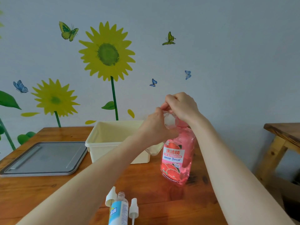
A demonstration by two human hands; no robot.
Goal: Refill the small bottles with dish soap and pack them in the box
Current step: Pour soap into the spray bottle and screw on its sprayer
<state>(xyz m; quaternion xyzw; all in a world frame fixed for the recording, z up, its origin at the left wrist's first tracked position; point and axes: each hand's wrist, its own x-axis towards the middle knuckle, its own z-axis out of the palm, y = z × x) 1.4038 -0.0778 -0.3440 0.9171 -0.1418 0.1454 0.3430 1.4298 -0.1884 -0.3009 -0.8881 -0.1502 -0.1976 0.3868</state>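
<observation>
**Both hands on a clear small bottle above the soap**

The cream box (100, 151) stands open at the back of the tabletop (48, 192). Its pale inner walls show, but its floor is mostly hidden behind the near wall and the left forearm. The grey lid (43, 158) lies flat just to the left of it.

The dish soap bottle (177, 161) stands upright just beside the box's right end. It is see-through and pink liquid fills most of it. Its label shows grapefruit slices, and its pink top is half hidden behind the hands.

The clear small bottle (170, 120) is held off the tabletop, tilted, in front of the soap bottle's neck. The left hand (156, 127) has its fingers wrapped round the bottle's body. The fingers of the right hand (181, 106) are pinched together on its top end. Whether they pinch a cap or the bare neck cannot be told, nor what the bottle contains.

At the near edge a labelled small bottle (119, 210), blue and white, lies on its side with its neck uncapped. One white spray head (111, 196) lies on its left and another spray head (133, 208) on its right.
</observation>
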